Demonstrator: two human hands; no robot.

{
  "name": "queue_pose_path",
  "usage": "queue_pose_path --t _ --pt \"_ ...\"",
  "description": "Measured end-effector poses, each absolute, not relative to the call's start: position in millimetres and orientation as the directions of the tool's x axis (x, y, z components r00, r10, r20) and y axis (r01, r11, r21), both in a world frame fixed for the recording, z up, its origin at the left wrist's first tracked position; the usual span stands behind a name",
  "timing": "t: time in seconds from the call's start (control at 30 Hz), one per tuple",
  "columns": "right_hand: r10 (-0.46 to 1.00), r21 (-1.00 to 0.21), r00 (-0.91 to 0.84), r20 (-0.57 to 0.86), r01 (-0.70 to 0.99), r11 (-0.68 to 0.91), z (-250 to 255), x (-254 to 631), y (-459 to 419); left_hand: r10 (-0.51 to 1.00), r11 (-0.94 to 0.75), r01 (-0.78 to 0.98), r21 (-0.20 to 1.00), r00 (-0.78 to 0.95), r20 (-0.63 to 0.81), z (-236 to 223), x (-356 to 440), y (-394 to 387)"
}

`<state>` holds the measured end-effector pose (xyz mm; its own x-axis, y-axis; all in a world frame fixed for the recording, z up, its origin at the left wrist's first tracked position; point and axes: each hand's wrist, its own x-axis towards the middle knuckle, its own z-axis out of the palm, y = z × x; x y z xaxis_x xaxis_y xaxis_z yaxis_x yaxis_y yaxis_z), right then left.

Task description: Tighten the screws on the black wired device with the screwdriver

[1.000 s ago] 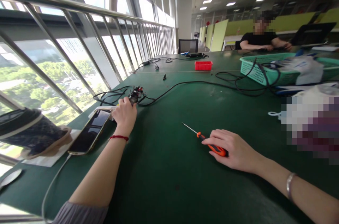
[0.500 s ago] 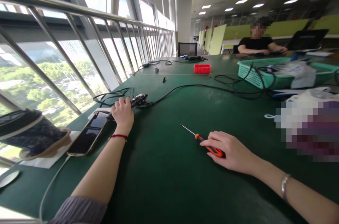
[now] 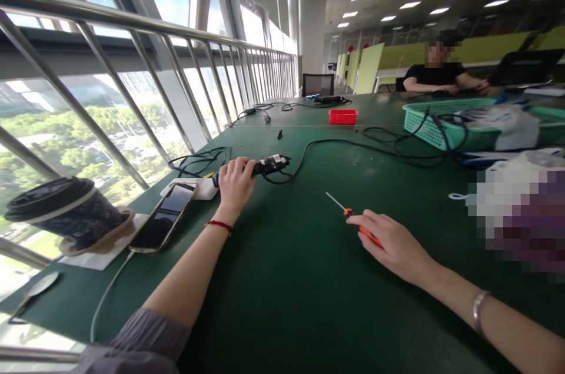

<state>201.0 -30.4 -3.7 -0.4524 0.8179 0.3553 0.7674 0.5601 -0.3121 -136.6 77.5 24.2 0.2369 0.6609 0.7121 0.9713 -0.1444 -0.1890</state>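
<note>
My left hand (image 3: 237, 183) is wrapped round a long black corded device (image 3: 274, 164), whose exact kind I cannot make out. Its far end, with pale patches, sticks out to the right of my fingers, and a black cord runs from there across the table. In my right hand (image 3: 392, 244) is a screwdriver with an orange and black handle (image 3: 369, 236); its thin metal shaft points up and left, just above or on the green table (image 3: 286, 280). My palm and fingers hide part of the handle. A phone (image 3: 165, 218) lies left of my left hand, beside a white object (image 3: 205, 189).
A lidded cup (image 3: 75, 215) stands at the left near the metal railing. Farther back are a small red tray (image 3: 343, 117) and a green basket (image 3: 435, 126) with cords and bags. A white bag (image 3: 516, 171) lies at right. Across the table sits a person (image 3: 435, 76).
My left hand has moved right with the black device, which has turned to lie more level, pointing right. My right hand keeps the screwdriver, shifted slightly right. The view has swung a little left.
</note>
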Motion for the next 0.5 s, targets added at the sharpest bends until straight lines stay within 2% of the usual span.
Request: queue_pose_path --t 0.13,0.23,0.33,0.5 --pt "0.856 -0.440 -0.217 0.470 0.783 0.440 -3.3 205.3 -26.5 0.607 -0.458 0.861 -0.220 0.484 0.630 19.2 -102.3 72.3" --pt "0.876 -0.501 -0.090 0.474 0.791 0.352 -6.6 207.3 -21.7 0.568 -0.666 0.732 -0.145 0.623 0.538 12.9 -73.1 69.3" --pt "0.891 -0.495 -0.040 0.452 0.820 0.288 -11.4 207.5 -16.7 0.613 -0.704 0.710 -0.008 0.614 0.497 9.1 -50.3 72.5" --pt "0.902 -0.472 -0.036 0.430 0.843 0.259 -17.4 208.8 -9.7 0.677 -0.710 0.700 0.083 0.644 0.356 11.8 -34.3 101.4"
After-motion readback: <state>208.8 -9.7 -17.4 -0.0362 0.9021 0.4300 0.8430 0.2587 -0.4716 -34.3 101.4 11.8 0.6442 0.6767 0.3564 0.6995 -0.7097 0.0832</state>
